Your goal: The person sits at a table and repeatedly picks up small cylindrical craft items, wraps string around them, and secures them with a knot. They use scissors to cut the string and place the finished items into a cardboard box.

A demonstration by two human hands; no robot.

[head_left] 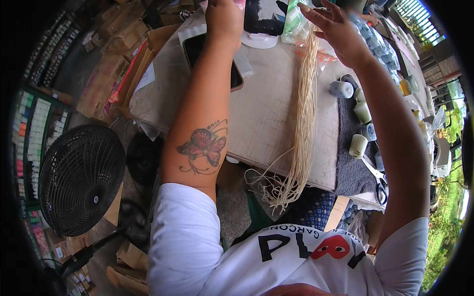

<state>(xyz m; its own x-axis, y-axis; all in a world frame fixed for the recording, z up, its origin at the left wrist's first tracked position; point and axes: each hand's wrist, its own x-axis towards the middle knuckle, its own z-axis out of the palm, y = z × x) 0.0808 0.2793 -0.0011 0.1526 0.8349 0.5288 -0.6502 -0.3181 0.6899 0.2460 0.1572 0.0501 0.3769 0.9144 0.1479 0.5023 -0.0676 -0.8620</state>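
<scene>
My left hand (pixel 224 22) reaches to the top edge of the view, where its fingers are cut off. Something pinkish shows beside it, too little of it to name. My right hand (pixel 338 32) is raised with fingers stretched apart and nothing in them, over the upper end of a long bundle of cream cords (pixel 306 108). The cords run along the table, and their loose ends hang over the near edge. Between my hands, a dark-screened device (pixel 265 17) stands on a white round base. A phone (pixel 236 81) lies partly under my left forearm.
On a dark grey towel (pixel 345 165) at the right of the table (pixel 261 108) are several short candles (pixel 358 146) and scissors (pixel 380 185). Plastic bags (pixel 297 24) lie behind the cords. A black fan (pixel 81 180) and cardboard boxes (pixel 103 86) stand at the left.
</scene>
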